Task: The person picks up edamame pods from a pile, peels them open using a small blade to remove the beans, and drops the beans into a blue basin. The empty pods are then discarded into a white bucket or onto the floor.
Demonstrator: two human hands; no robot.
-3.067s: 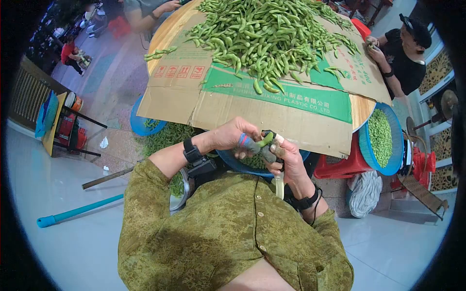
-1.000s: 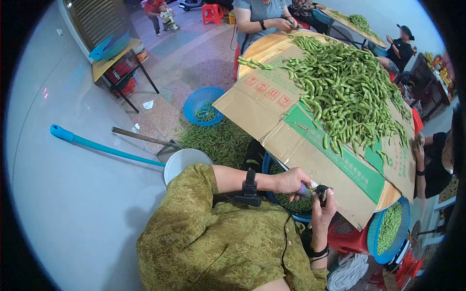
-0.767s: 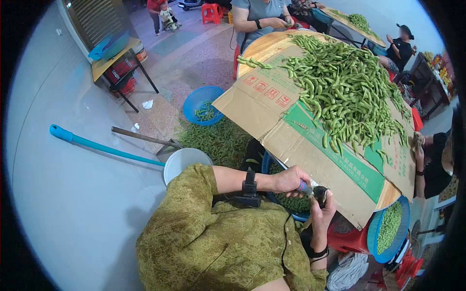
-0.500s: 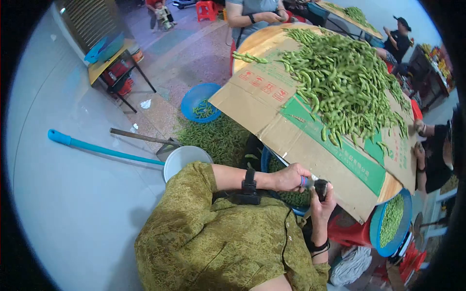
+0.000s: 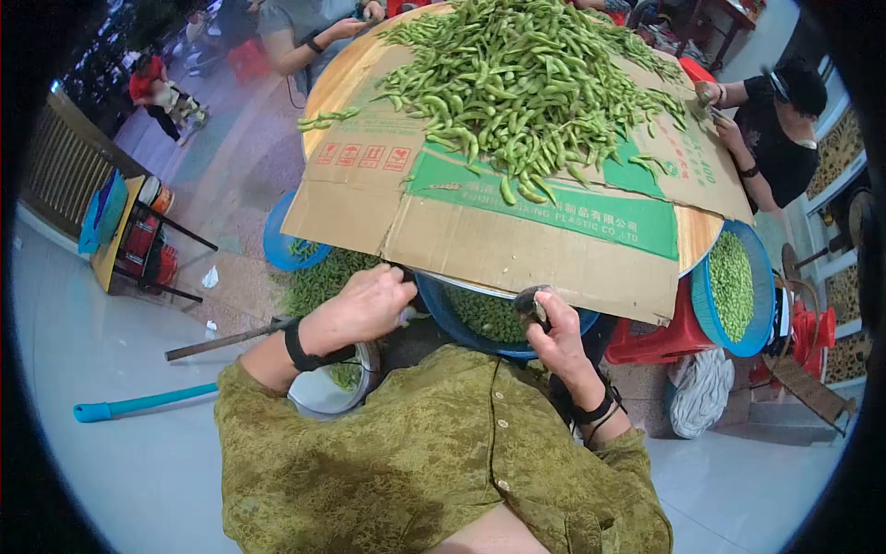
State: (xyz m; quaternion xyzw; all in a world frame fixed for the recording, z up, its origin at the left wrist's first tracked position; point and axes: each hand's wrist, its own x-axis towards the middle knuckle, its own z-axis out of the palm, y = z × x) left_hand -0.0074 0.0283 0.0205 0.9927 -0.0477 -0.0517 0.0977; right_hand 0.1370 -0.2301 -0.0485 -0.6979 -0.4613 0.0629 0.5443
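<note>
My left hand [image 5: 367,303] is closed in a loose fist above a white bucket [image 5: 369,380] with some green bits in it. Whatever its fingers hold, if anything, is hidden. My right hand [image 5: 556,340] is closed too, over the blue basket [image 5: 434,305] of shelled green beans at the table's edge. A small dark thing [image 5: 530,301] shows at its thumb and fingertips; I cannot make out what it is. On flattened cardboard [image 5: 461,249] lies a large heap of green soybean pods [image 5: 526,83], beyond both hands.
A person in black [image 5: 784,138] sits at the right, another in grey [image 5: 286,46] at the far left. At right stands a second blue basket [image 5: 766,286] of beans. Husks [image 5: 323,282] cover the floor beside a blue basin [image 5: 281,231]. A turquoise pole [image 5: 157,403] lies left.
My hands were together at the table's edge and are now apart. The left has moved over the white bucket; the right stays by the basket. The view has turned to the right.
</note>
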